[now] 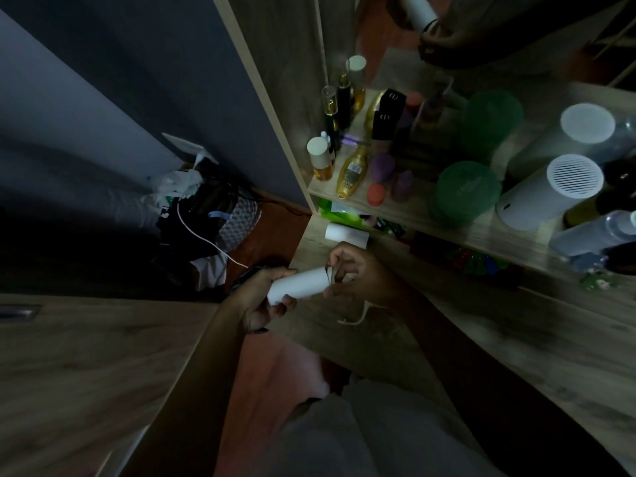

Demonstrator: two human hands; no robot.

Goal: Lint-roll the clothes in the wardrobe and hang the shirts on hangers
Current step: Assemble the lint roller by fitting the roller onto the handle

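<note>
Lint roller held in both hands over the desk, in dim light.

My left hand (265, 299) was wrapped round the left end of the lint roller (298, 285), and that end was hidden inside my palm. My right hand (359, 275) pinched the roll's right rim with curled fingertips; what lay under them was too dark to tell. The white roll lay almost level just above the desk (344, 342), its long axis running left to right with the right end a little higher. Just beyond my right hand a second white roll (346, 234) lay on its side, partly under the shelf (406, 220). Bottles (351, 170) and green jars (468, 191) stood on that shelf, blurred. At the top edge a white cylinder (421, 12) was cut off by the frame.
</note>
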